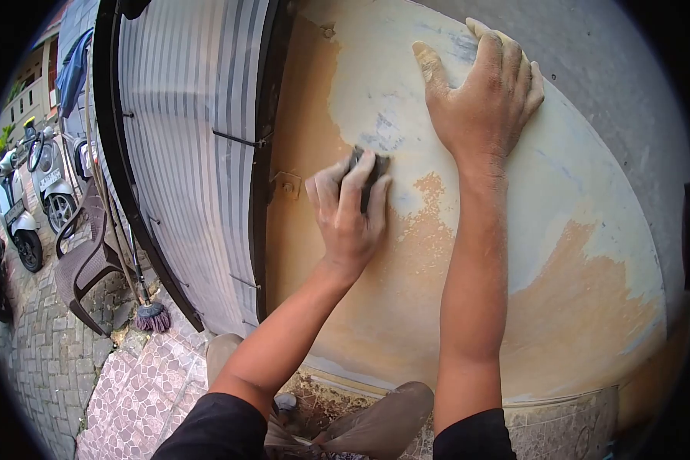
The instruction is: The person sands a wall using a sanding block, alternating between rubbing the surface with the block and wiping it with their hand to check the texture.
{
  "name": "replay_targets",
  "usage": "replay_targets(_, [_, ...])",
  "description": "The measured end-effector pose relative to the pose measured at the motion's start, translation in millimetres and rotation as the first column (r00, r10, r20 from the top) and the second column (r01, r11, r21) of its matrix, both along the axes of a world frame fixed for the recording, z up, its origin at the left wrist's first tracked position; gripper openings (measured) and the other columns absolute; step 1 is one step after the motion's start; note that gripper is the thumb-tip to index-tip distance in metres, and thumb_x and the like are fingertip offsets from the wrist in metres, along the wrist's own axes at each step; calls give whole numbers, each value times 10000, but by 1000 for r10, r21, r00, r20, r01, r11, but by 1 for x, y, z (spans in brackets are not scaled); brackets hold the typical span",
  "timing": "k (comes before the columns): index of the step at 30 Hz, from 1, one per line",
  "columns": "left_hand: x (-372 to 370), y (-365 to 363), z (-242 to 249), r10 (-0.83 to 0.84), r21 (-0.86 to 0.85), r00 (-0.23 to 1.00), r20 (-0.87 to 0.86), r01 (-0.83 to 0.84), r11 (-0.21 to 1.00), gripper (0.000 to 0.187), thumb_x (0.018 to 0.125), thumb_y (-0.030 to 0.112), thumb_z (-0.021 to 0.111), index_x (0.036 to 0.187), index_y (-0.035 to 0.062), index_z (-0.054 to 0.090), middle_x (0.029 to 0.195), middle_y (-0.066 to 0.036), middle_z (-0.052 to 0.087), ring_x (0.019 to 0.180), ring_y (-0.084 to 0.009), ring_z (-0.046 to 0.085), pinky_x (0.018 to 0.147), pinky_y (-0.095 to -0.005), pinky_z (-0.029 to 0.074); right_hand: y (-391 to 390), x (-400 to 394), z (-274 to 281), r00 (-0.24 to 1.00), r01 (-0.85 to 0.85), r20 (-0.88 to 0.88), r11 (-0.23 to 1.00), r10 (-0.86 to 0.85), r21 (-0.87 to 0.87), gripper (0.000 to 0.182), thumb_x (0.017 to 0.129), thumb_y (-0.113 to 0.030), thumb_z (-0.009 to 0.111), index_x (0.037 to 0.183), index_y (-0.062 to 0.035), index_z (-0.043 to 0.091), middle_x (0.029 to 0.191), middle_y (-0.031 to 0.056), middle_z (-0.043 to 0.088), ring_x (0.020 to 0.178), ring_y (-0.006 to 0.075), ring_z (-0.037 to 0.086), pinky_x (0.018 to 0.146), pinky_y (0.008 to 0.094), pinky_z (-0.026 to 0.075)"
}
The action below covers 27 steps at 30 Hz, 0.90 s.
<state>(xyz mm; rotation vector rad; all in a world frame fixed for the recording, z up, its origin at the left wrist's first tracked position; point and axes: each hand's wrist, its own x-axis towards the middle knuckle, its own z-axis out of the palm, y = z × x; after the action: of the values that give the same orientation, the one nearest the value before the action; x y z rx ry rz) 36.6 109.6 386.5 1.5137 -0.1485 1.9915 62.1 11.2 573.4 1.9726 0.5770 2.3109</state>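
Sanding a patchy wall, both hands on it.

My left hand (350,211) grips a small dark sanding block (366,173), pressed on the cream-and-ochre plastered wall (575,253) right of the grey corrugated metal gate (192,153). Block's long axis runs upright under my fingers. My right hand (484,88) is spread flat, farther up and right, holding nothing.

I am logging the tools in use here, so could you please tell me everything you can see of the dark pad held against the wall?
The dark pad is small, nearly black and looks like a folded abrasive sheet or block; its exact material cannot be told. Most of it is hidden under the fingers of the left hand, which grips it and presses it flat against the wall, where tan coating meets bared pale patches. Only its upper edge shows. The right hand lies spread on the wall above, apart from it.
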Motion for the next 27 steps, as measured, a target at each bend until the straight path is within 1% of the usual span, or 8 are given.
replay_targets(3, [-13,-5,-44,-78,136,992,-96,91,986,457,801,40,834,1222,22,658,1087,-131,641,940,-297,587,881,-395,454,2,-1,-1,1000,-17,-5,999,17,30,622,883,-586,698,1329,-164,595,1285,69,604,1292,246,520,1194,546,236])
replay_targets(6, [-8,2,-27,-279,-5,960,-20,279,960,464,775,50,858,1195,14,663,1093,-143,661,932,-303,608,853,-387,474,1,0,-1,999,-39,-5,999,39,16,623,878,-581,705,1328,-165,593,1284,69,601,1301,245,512,1189,551,234])
replay_targets(11, [9,17,41,-43,102,997,69,35,994,434,789,91,856,1184,58,679,1109,-139,676,933,-301,623,829,-379,482,1,-4,0,1000,-23,3,1000,23,6,643,885,-593,699,1351,-164,591,1281,60,605,1292,252,517,1172,542,265])
replay_targets(14, [-3,5,-2,-27,165,1000,-13,29,986,419,771,73,866,1155,35,702,1112,-148,684,945,-298,626,841,-380,492,9,-22,-1,989,-107,-96,993,110,42,645,834,-414,768,1311,-44,542,1253,150,548,1279,333,467,1181,552,249])
replay_targets(18, [-15,25,-35,-42,358,992,-120,83,930,407,763,92,875,1136,47,720,1136,-137,687,966,-287,633,852,-360,497,-24,-27,10,991,-79,-117,986,62,-149,660,838,-422,754,1334,-38,550,1247,171,552,1220,359,490,1117,523,314])
replay_targets(20, [-13,29,-1,-59,333,993,-99,89,939,395,769,75,864,1135,47,720,1130,-136,689,958,-278,633,835,-358,496,-48,-15,13,996,-14,-92,974,-7,-225,628,901,-579,694,1376,-179,592,1273,44,611,1276,255,531,1148,519,319])
replay_targets(22, [-9,29,43,-140,103,988,-67,146,984,376,778,55,850,1131,47,720,1133,-136,688,952,-268,634,830,-363,487,-59,-14,11,994,28,-101,976,-51,-217,603,918,-560,689,1389,-196,594,1254,31,618,1255,254,544,1128,500,357])
replay_targets(27, [4,14,37,11,113,999,50,-17,993,392,780,54,847,1151,49,721,1153,-126,687,945,-259,636,838,-366,475,-51,-9,8,999,-15,-32,992,11,-124,634,886,-618,698,1348,-195,608,1222,44,607,1215,266,543,1131,505,343])
